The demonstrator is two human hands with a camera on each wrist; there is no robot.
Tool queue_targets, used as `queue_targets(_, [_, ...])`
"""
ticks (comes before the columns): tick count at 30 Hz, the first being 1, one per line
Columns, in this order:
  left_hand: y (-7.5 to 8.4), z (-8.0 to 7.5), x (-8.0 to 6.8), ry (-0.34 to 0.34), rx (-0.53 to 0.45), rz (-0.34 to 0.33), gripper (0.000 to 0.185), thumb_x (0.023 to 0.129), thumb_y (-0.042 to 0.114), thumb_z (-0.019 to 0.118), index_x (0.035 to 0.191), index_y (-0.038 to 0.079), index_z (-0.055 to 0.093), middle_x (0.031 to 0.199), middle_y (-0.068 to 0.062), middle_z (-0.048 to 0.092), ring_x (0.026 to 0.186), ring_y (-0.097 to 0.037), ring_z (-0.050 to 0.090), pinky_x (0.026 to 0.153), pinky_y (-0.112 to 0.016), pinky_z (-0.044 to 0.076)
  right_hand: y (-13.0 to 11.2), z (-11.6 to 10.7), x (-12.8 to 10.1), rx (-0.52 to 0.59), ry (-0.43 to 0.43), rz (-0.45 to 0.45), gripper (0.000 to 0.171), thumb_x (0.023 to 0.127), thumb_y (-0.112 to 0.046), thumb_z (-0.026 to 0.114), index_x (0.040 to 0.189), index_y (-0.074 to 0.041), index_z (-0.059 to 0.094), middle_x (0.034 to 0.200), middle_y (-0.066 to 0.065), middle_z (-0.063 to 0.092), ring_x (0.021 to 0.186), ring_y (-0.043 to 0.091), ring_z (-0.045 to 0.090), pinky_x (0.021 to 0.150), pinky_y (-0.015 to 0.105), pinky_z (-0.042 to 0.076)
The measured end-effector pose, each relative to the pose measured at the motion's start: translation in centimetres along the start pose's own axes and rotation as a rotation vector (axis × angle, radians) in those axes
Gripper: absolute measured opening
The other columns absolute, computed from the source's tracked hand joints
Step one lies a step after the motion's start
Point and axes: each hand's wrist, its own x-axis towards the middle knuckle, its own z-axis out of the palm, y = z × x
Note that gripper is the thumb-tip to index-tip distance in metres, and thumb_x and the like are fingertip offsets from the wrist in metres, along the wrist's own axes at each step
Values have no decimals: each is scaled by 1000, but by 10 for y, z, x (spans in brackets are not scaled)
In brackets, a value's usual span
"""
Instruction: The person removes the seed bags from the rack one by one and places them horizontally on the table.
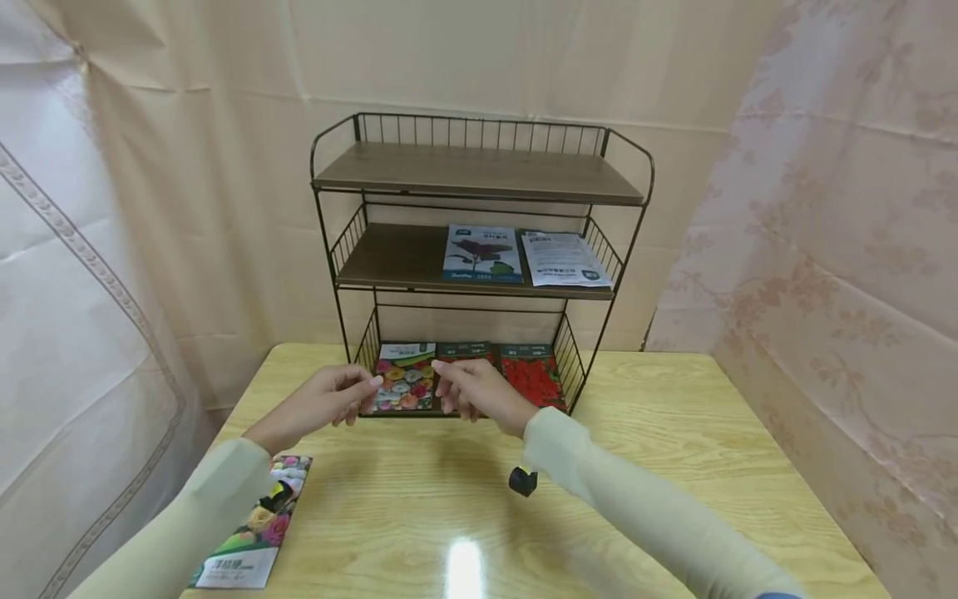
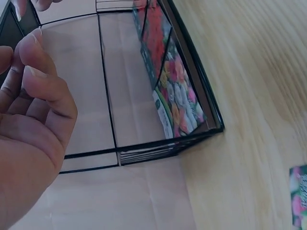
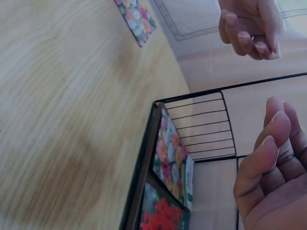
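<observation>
Both hands hover in front of the lowest level of a small three-tier rack (image 1: pixel 479 170). My left hand (image 1: pixel 333 398), fingers loosely curled, holds nothing. Its fingertips are nearest a seed packet with mixed-colour flowers (image 1: pixel 404 383) lying on the bottom shelf at the left. My right hand (image 1: pixel 479 389) is also loosely bent with nothing in it, and it partly covers a middle red-flower packet (image 1: pixel 467 351). Another red-flower packet (image 1: pixel 533 378) lies to the right on that shelf. In the right wrist view, the left hand (image 3: pixel 252 28) and right hand (image 3: pixel 276 167) stand apart.
The middle shelf bears a leafy-plant packet (image 1: pixel 482 254) and a white packet (image 1: pixel 566 259). Another flower packet (image 1: pixel 254 524) lies on the wooden table (image 1: pixel 674 449) at the left, partly under the left sleeve. A small black object (image 1: pixel 522 482) sits near the right forearm. Cloth curtains (image 1: pixel 224 166) surround the table.
</observation>
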Motion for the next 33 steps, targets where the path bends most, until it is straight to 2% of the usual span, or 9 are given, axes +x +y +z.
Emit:
queue_targets(4, [5, 2, 8, 7, -10, 11, 43, 105, 51, 53, 105, 10, 66, 91, -13, 66, 67, -23, 55, 58, -33, 48, -4, -5, 0, -10, 17, 0, 55, 103, -57, 54, 95, -5, 70, 86, 25, 69, 52, 18, 49, 51, 31, 44])
queue_targets(6, [9, 3, 12, 10, -22, 13, 45, 105, 52, 53, 104, 9, 65, 92, -14, 66, 67, -24, 55, 58, -32, 48, -6, -8, -1, -14, 22, 2, 56, 103, -57, 53, 96, -3, 70, 86, 25, 68, 53, 18, 50, 52, 32, 44])
queue_targets(10, [17, 3, 19, 32, -61, 13, 43, 106, 48, 54, 105, 6, 66, 98, -14, 67, 68, -25, 57, 58, -31, 48, -11, -17, -1, -11, 38, -10, 59, 103, -58, 54, 98, -1, 69, 80, 16, 68, 53, 19, 49, 52, 32, 44])
queue_targets(14, [25, 4, 23, 47, -110, 11, 41, 107, 43, 54, 104, 4, 64, 98, -16, 69, 67, -23, 53, 58, -30, 47, -18, -28, 0, -10, 60, -26, 58, 102, -59, 54, 96, -4, 69, 77, 10, 67, 53, 20, 48, 53, 32, 44])
queue_targets(19, [34, 8, 28, 45, -143, 34, 44, 106, 46, 56, 103, 4, 64, 92, -16, 67, 65, -20, 50, 57, -30, 45, -26, -39, 0, -16, 94, -35, 60, 101, -61, 55, 99, -2, 68, 76, 8, 67, 54, 19, 49, 54, 32, 44])
queue_targets(27, [50, 15, 41, 53, -194, 71, 47, 103, 50, 58, 100, 3, 64, 92, -15, 66, 60, -16, 51, 55, -29, 47, -38, -48, -2, -29, 107, -38, 59, 100, -61, 57, 98, -4, 70, 78, 8, 67, 56, 18, 49, 56, 32, 44])
queue_targets(33, [59, 20, 51, 53, -220, 85, 51, 102, 53, 57, 102, 3, 64, 90, -14, 65, 56, -16, 49, 49, -29, 44, -41, -55, -1, 17, 152, -54, 62, 96, -62, 62, 98, -1, 71, 77, 8, 67, 55, 16, 47, 54, 30, 42])
